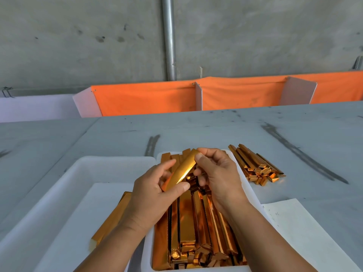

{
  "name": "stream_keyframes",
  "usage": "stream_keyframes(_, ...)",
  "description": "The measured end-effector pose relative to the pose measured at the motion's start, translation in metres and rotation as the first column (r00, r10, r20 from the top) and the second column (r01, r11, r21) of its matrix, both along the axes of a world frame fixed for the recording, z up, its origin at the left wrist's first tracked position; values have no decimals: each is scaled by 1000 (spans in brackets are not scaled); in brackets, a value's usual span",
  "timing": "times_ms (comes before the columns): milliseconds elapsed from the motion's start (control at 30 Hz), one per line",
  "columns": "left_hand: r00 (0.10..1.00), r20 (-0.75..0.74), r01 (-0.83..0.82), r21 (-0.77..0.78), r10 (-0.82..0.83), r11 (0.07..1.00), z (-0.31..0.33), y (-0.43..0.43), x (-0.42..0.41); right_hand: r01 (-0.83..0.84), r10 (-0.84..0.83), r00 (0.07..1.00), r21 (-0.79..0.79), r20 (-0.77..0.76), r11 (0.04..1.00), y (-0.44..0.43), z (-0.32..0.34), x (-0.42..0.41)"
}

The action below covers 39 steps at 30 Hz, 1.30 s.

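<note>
Gold piece (183, 169): shiny and long, a bit bent. It is up in the air, tilted, just above the full tray. Both hands hold it.
Left hand (155, 193): its thumb and curled fingers pinch the near, low end of the gold piece.
Right hand (218, 173): its thumb and curled fingers pinch the far, high end of the gold piece.
Full tray (147, 250): white, right under the hands. Lots of long gold boxes (196, 222) lie packed side by side in it.
Left tray (82, 163): white, touching the full tray on its left side. A white sheet (94, 222) lies in it.
Lone gold box (112, 214): it lies on the white sheet, near the left arm.
Gold pile (255, 165): more gold pieces lie on the table, just to the right of the full tray.
Paper (298, 228): white, with small writing, on the table beside the right arm.
Table (216, 126): grey, with dark scuff marks.
Orange cloth (147, 99): it hangs along the far edge of the table.
Pipe (169, 36): grey metal, going up the wall at the back.
</note>
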<state>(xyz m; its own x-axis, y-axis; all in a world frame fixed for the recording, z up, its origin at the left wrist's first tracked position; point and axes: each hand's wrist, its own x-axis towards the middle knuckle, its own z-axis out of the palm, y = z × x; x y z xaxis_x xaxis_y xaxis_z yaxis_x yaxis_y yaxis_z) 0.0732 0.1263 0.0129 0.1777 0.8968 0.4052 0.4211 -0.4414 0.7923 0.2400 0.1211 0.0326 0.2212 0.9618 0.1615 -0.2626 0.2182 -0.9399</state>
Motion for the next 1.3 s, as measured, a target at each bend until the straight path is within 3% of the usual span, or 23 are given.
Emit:
stream_keyframes(267,1000,19,-2,9,2,1000,-1,0,0,0,0,1000,20,31,1000,0,-1,0)
stream_keyframes(567,993,100,58,-6,-57,998,5,-5,1,-132,129,990,40,64,990,-4,3,-2)
stream_keyframes(833,976,212,-57,54,44,997,7,-2,-4,-28,28,1000,-3,9,1000,-8,14,3)
stream_keyframes(1000,946,299,-164,116,123,980,19,-3,-9,-38,92,961,-205,262,978,-14,30,15)
stream_keyframes(1067,922,352,-221,140,160,965,24,-3,-12,-28,153,894,-287,422,957,-18,35,20)
stream_keyframes(1167,869,433,-332,149,241,931,31,-1,-18,43,228,716,-367,660,929,-24,38,29)
stream_keyframes(1300,831,432,-447,145,350,883,38,0,-25,83,301,622,-443,723,893,-29,40,38)
